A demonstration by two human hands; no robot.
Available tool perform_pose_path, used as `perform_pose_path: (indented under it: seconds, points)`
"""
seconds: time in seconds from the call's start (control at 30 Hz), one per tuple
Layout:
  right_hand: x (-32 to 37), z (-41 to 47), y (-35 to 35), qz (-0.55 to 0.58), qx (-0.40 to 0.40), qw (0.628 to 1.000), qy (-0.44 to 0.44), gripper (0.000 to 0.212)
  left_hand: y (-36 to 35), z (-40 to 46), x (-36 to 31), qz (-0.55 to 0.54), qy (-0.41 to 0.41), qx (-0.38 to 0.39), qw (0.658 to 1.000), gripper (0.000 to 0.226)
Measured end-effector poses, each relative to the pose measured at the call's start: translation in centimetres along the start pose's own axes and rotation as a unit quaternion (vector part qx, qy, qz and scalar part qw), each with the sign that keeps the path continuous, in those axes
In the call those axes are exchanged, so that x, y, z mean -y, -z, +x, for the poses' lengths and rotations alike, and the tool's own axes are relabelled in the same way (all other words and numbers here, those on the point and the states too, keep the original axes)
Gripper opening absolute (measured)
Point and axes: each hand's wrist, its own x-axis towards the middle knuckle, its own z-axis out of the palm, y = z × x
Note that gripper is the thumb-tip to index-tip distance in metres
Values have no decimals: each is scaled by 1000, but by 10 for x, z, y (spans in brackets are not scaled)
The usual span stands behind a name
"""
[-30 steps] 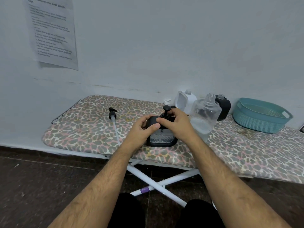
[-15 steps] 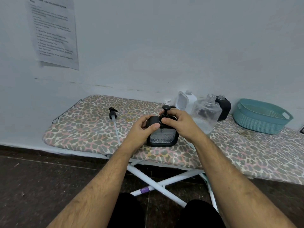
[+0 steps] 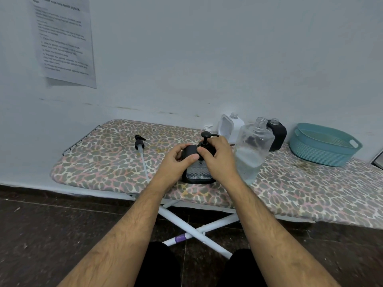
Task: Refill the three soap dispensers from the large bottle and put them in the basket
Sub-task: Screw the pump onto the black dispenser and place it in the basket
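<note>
A black soap dispenser with a clear patterned front stands on the ironing board. My left hand grips its top left shoulder. My right hand holds the black pump head at the dispenser's neck. Right beside it stands the large clear bottle, uncapped and partly filled. Behind are a white dispenser and another black dispenser, both without pumps. The teal basket sits at the far right.
A loose black pump with a long tube lies on the board to the left. A printed sheet hangs on the wall. The board's white crossed legs stand on a dark floor.
My right hand has turned slightly on the pump head at the dispenser's neck. The dispenser and my left hand stay where they were.
</note>
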Motion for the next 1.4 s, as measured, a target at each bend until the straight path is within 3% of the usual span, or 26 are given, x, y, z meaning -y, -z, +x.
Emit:
perform_pose_path:
  seconds: [0.97,1.2,1.3,1.4]
  points:
    - [15,-9,-13,-24,-72,995,-62,38,-5,-1,5,27,-44,-28,998,32]
    - [12,-9,-1,-22,1,998,-56,43,2,0,3,32,-9,1,999,46]
    - [9,-9,10,30,63,995,-70,42,4,0,-2,28,1,16,999,40]
    - [7,-11,24,99,117,982,-107,50,6,-2,-5,34,5,35,999,51]
